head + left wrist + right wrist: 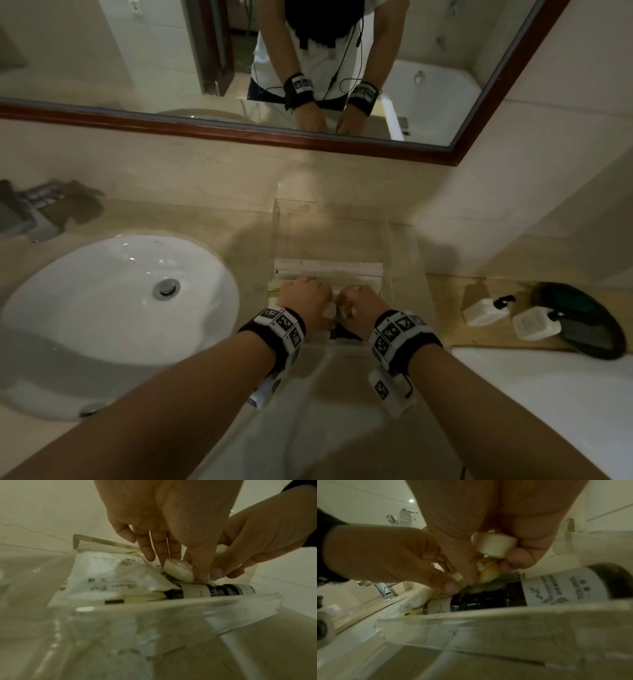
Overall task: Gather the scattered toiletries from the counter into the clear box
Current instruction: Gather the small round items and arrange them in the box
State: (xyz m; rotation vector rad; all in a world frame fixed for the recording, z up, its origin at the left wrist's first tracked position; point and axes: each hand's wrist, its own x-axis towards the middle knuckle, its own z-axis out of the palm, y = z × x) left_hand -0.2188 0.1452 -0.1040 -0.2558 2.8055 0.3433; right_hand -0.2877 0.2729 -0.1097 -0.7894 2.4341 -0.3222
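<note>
The clear box (279, 219) stands on the counter right of the sink, and both hands are inside it. My left hand (305, 298) pinches a small white round piece (176, 572) between thumb and fingers, low over the contents. Close beside it, my right hand (359, 301) grips a small amber bottle (488, 572) with a white cap (493, 545). Under the hands lie dark bottles with white labels (197, 591) (565, 586) along the near wall. White packets (111, 577) fill the box's left and far side.
A white sink (120, 298) lies to the left, with its tap (385, 589) behind. Two white pump bottles (483, 310) (536, 323) rest on a wooden tray at the right, beside a dark round object (582, 318). A mirror hangs above.
</note>
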